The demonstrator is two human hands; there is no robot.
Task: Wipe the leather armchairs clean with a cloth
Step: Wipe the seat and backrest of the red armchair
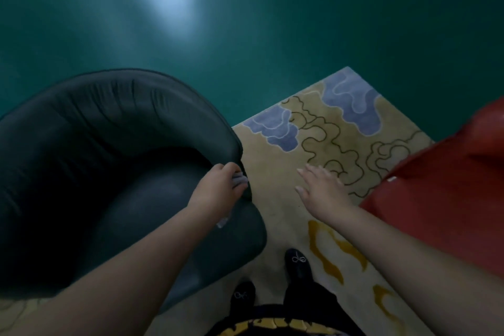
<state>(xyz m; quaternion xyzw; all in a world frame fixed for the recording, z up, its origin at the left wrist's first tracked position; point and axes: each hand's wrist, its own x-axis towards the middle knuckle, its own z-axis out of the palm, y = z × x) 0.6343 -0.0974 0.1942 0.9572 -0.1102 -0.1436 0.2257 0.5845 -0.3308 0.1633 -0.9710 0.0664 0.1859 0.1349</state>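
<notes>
- Both forearms are bare, with no sleeve behind the left hand [218, 188] or right hand [323, 188].
- Black shoes [297, 263] with small white bow marks, below the hands.
- Dark trousers [308, 300]; dark garment hem with yellow print [272, 325].

Dark green armchair [109, 144], squiggle-patterned beige rug [286, 172]

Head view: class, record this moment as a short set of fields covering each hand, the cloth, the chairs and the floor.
left hand: grips the cloth against the end of the dark armchair's arm
right hand: open, fingers spread, held above the rug, holding nothing
cloth: pale, mostly hidden under the left hand
dark armchair: leather, at left, seat empty
red armchair: at right edge, partly in view
rug: cream with blue and yellow shapes
floor: green, glossy
</notes>
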